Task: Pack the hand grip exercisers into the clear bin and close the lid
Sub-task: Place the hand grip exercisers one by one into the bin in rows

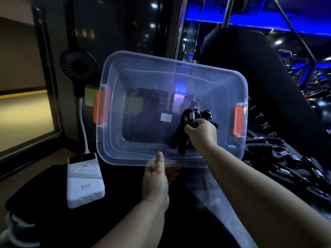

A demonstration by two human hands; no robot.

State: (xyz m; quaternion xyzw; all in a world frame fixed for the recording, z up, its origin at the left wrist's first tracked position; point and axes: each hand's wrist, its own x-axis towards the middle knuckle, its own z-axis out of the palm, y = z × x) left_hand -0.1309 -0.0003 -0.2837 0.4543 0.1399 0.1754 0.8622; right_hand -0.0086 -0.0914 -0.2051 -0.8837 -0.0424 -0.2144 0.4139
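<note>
While bracing bin (143, 76) at near rim with pinching left hand (156, 178) | step: loading | exercisers (189, 115) clasped in curled right hand (201, 130) inside bin | next: let go, fetch from pile (290, 167)

The single wide-angle head camera is looking forward and down, sitting close over the clear bin (116, 136) filling mid-frame; the left hand (155, 178) is showing at its 6 o'clock, the right hand (202, 130) at 4 o'clock.
</note>
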